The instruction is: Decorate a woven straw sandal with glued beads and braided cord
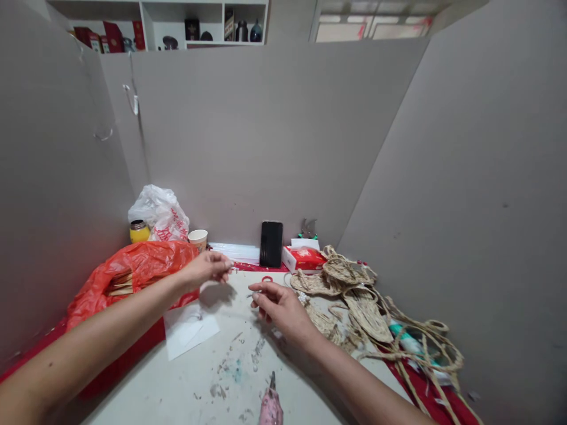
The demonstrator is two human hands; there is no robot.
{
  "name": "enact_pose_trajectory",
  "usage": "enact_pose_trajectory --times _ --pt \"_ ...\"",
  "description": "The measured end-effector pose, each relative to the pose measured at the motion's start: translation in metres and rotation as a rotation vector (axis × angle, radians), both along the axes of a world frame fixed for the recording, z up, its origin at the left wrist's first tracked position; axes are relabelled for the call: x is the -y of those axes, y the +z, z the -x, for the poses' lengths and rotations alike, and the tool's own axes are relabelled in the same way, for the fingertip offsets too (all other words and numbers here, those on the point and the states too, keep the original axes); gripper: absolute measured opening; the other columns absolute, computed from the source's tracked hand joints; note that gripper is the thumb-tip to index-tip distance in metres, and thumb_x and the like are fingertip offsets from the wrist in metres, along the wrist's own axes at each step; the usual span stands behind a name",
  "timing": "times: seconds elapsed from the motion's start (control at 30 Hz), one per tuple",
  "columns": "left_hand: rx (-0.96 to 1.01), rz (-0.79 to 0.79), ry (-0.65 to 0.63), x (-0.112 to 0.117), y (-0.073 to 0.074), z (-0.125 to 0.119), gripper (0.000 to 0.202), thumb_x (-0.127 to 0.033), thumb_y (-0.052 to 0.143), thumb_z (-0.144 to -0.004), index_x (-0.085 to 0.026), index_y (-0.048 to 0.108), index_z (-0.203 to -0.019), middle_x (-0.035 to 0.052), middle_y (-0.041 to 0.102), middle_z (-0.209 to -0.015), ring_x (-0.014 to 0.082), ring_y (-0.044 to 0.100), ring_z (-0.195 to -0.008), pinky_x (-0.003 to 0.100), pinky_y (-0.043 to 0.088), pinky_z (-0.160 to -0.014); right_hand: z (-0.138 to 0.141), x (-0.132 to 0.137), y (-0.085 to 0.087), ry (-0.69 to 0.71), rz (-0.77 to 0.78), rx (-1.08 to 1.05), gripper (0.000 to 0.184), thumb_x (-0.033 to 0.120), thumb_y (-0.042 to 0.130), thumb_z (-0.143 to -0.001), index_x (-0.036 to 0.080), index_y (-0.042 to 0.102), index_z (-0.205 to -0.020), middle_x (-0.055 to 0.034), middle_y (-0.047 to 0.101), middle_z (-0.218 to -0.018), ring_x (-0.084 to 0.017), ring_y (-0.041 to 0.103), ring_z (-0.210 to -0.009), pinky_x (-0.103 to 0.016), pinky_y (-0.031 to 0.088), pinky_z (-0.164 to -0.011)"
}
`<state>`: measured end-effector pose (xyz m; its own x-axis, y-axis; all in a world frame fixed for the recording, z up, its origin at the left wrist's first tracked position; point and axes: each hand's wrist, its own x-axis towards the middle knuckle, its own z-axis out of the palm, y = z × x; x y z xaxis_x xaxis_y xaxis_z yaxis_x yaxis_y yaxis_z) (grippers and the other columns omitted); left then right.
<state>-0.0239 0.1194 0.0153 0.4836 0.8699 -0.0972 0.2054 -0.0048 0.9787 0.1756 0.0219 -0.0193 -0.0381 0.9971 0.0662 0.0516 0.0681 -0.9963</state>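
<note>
My left hand (211, 267) hovers over the white board (146, 389), its fingertips pinched around something tiny and pale. Opposite it, my right hand (283, 310) is also held above the board, with thumb and index finger together on a thin, small piece too fine to name. A gap separates the two hands. Close to the front edge lies a pink tool with a dark pointed nozzle (271, 407), resembling a hot glue gun. Behind my right hand sits a small red ring (267, 279). White paper sheets (191, 333) lie below my left forearm.
Woven straw soles and rope (367, 313) pile up at right. A red plastic bag (150, 257) stands left, near a paper cup (198, 238) and yellow jar (139, 232). At the back are a phone (271, 244), tissue pack (305, 258) and grey partition (248, 130).
</note>
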Motion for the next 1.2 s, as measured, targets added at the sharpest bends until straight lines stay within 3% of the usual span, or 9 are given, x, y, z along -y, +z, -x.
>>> enact_pose_trajectory --times 0.2,0.3,0.43,0.6,0.8,0.9,0.97,1.07,1.2 --pt "-0.234 -0.280 0.498 -0.080 0.039 0.022 0.032 -0.032 0.055 -0.090 -0.016 0.054 -0.117 0.0086 0.058 -0.116 0.0207 0.060 -0.097 0.041 0.052 -0.081 0.000 0.001 -0.002 -0.009 0.041 0.001 0.027 0.037 0.065 -0.067 0.015 0.065 -0.082 0.0003 0.062 -0.058 -0.008 0.048 -0.040 -0.020 0.034 -0.040" --pt "-0.373 -0.324 0.577 -0.102 0.043 0.028 0.033 -0.032 0.055 -0.089 -0.016 0.054 -0.118 0.0090 0.057 -0.119 0.0219 0.059 -0.100 0.043 0.051 -0.083 0.001 0.002 -0.002 0.006 0.057 0.002 0.027 0.037 0.065 -0.066 0.014 0.065 -0.080 0.0002 0.062 -0.057 -0.008 0.048 -0.040 -0.020 0.034 -0.039" --pt "-0.489 -0.392 0.585 -0.104 0.037 0.031 0.032 -0.032 0.055 -0.089 -0.016 0.055 -0.118 0.0088 0.058 -0.117 0.0215 0.060 -0.099 0.042 0.052 -0.082 -0.006 0.002 0.000 -0.016 0.063 -0.013 0.027 0.038 0.068 -0.065 0.015 0.065 -0.078 -0.0001 0.062 -0.057 -0.007 0.048 -0.039 -0.020 0.033 -0.038" --pt "-0.517 -0.518 0.437 -0.068 0.022 0.016 0.030 -0.034 0.055 -0.090 -0.015 0.057 -0.113 0.0072 0.060 -0.112 0.0208 0.061 -0.094 0.040 0.052 -0.080 -0.021 0.005 0.010 -0.070 0.064 -0.046 0.031 0.046 0.070 -0.066 0.016 0.060 -0.073 -0.0002 0.063 -0.059 -0.006 0.046 -0.040 -0.018 0.032 -0.038" --pt "-0.495 -0.578 -0.040 0.024 -0.013 -0.007 0.021 -0.026 0.048 -0.088 -0.014 0.063 -0.079 0.0003 0.062 -0.070 0.0135 0.058 -0.066 0.025 0.047 -0.062 -0.027 0.017 0.012 -0.098 0.046 -0.051 0.038 0.054 0.067 -0.070 0.019 0.050 -0.071 0.0007 0.064 -0.062 -0.007 0.048 -0.042 -0.017 0.035 -0.040" --pt "-0.513 -0.601 -0.201 0.069 -0.023 -0.002 0.017 -0.030 0.054 -0.083 -0.017 0.065 -0.088 0.0020 0.065 -0.078 0.0153 0.058 -0.068 0.026 0.046 -0.062 -0.030 0.027 0.013 -0.103 0.032 -0.026 0.039 0.055 0.064 -0.074 0.020 0.046 -0.070 0.0009 0.065 -0.062 -0.008 0.048 -0.044 -0.018 0.037 -0.041" --pt "-0.521 -0.642 -0.260 0.090 -0.027 0.007 0.020 -0.029 0.058 -0.079 -0.018 0.064 -0.094 0.0054 0.066 -0.091 0.0195 0.059 -0.082 0.030 0.046 -0.074 -0.034 0.039 0.016 -0.111 0.029 0.001 0.039 0.055 0.063 -0.075 0.021 0.046 -0.071 0.0005 0.065 -0.064 -0.009 0.049 -0.046 -0.020 0.038 -0.043" --pt "-0.561 -0.762 -0.342 0.105 -0.033 0.021 0.020 -0.028 0.056 -0.082 -0.018 0.061 -0.099 0.0094 0.063 -0.103 0.0238 0.055 -0.098 0.035 0.043 -0.087 -0.038 0.070 0.021 -0.130 0.045 0.055 0.036 0.052 0.063 -0.077 0.020 0.047 -0.071 0.0003 0.064 -0.065 -0.009 0.049 -0.048 -0.021 0.040 -0.046" --pt "-0.542 -0.790 -0.357 0.104 -0.037 0.027 0.019 -0.026 0.051 -0.085 -0.018 0.060 -0.100 0.0096 0.062 -0.103 0.0232 0.055 -0.097 0.035 0.042 -0.087 -0.045 0.124 0.016 -0.215 0.057 0.233 0.034 0.050 0.063 -0.078 0.020 0.052 -0.068 0.0037 0.054 -0.058 -0.011 0.047 -0.052 -0.022 0.039 -0.050"
